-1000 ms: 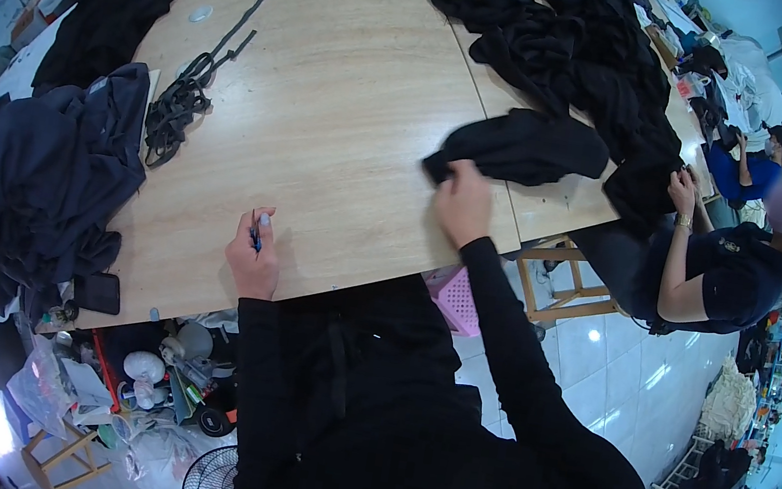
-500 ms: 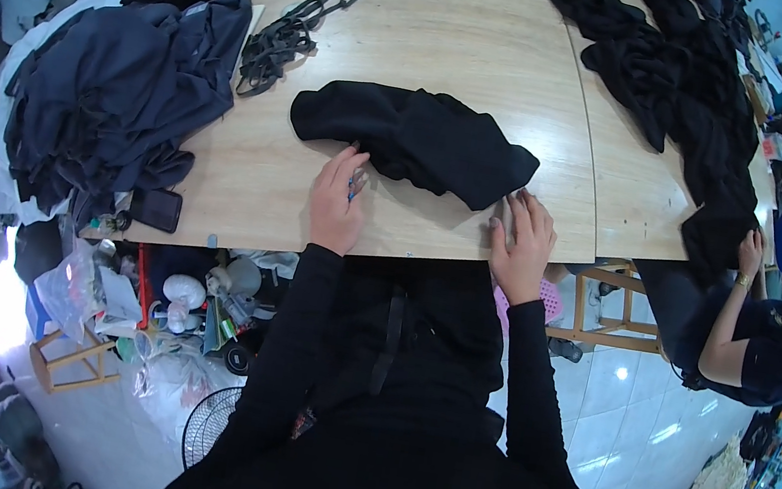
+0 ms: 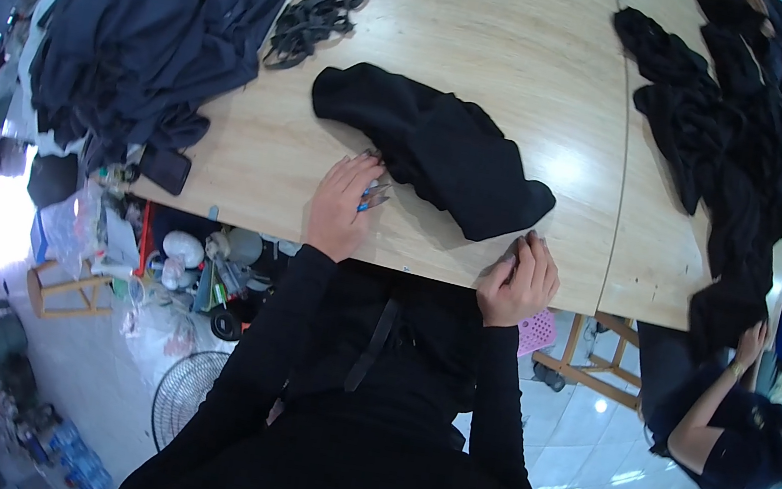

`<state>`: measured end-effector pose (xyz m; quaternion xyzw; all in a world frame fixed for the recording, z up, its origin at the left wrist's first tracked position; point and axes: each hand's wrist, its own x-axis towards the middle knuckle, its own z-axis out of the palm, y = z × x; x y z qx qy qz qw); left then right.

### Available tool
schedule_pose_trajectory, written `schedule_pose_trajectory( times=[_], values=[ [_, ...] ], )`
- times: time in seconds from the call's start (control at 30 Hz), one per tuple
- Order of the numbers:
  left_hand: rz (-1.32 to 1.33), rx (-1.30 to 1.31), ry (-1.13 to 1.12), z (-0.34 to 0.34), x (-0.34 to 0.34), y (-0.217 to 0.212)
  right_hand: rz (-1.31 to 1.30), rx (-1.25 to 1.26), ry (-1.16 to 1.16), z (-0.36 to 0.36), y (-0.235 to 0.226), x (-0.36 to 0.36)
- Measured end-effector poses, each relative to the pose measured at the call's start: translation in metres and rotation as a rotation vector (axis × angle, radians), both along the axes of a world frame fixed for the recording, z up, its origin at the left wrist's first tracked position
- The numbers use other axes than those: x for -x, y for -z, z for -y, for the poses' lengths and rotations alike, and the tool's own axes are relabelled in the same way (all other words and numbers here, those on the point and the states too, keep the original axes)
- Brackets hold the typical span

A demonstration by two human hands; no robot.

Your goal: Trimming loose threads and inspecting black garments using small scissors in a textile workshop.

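Note:
A dark folded garment (image 3: 436, 145) lies bunched and slanting across the wooden table in front of me. My left hand (image 3: 344, 207) rests by its near edge, fingers extended and close together. At its thumb side sits a small blue-handled tool with pointed metal tips, which looks like thread snips (image 3: 372, 199); the hand partly hides it. My right hand (image 3: 522, 279) lies on the table's near edge, just below the garment's right end. Its fingers are loosely bent, the thumb stands apart, and I see nothing in it.
Left on the table are a heap of navy garments (image 3: 152, 47), a phone (image 3: 165, 168) and a tangle of dark straps (image 3: 315, 21). More black garments (image 3: 721, 132) lie at right, where a co-worker (image 3: 729, 417) sits. Below are a wooden stool (image 3: 71, 290) and a fan (image 3: 186, 396).
My view has shifted. The right hand has drawn back slightly from the garment and its fingers have bent more. The snips show more clearly at the left hand. The garment slants more.

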<state>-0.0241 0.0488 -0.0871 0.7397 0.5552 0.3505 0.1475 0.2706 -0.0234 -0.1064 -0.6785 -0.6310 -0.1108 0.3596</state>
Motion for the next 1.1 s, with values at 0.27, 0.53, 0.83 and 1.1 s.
schedule_pose_trajectory(
  times=[0.27, 0.53, 0.83, 1.1],
  values=[
    [-0.296, -0.051, -0.033, 0.008, -0.004, -0.003, 0.024, 0.020, -0.079, 0.002, -0.003, 0.003],
    [-0.302, -0.042, -0.041, 0.009, -0.003, -0.005, 0.020, 0.019, -0.085, 0.002, -0.003, 0.005],
    [-0.254, -0.001, -0.026, 0.002, -0.001, -0.004, 0.011, 0.041, -0.037, -0.004, 0.004, 0.006],
    [-0.287, 0.049, -0.013, -0.002, -0.001, -0.019, -0.009, 0.080, -0.035, 0.000, 0.000, 0.006]
  ],
)
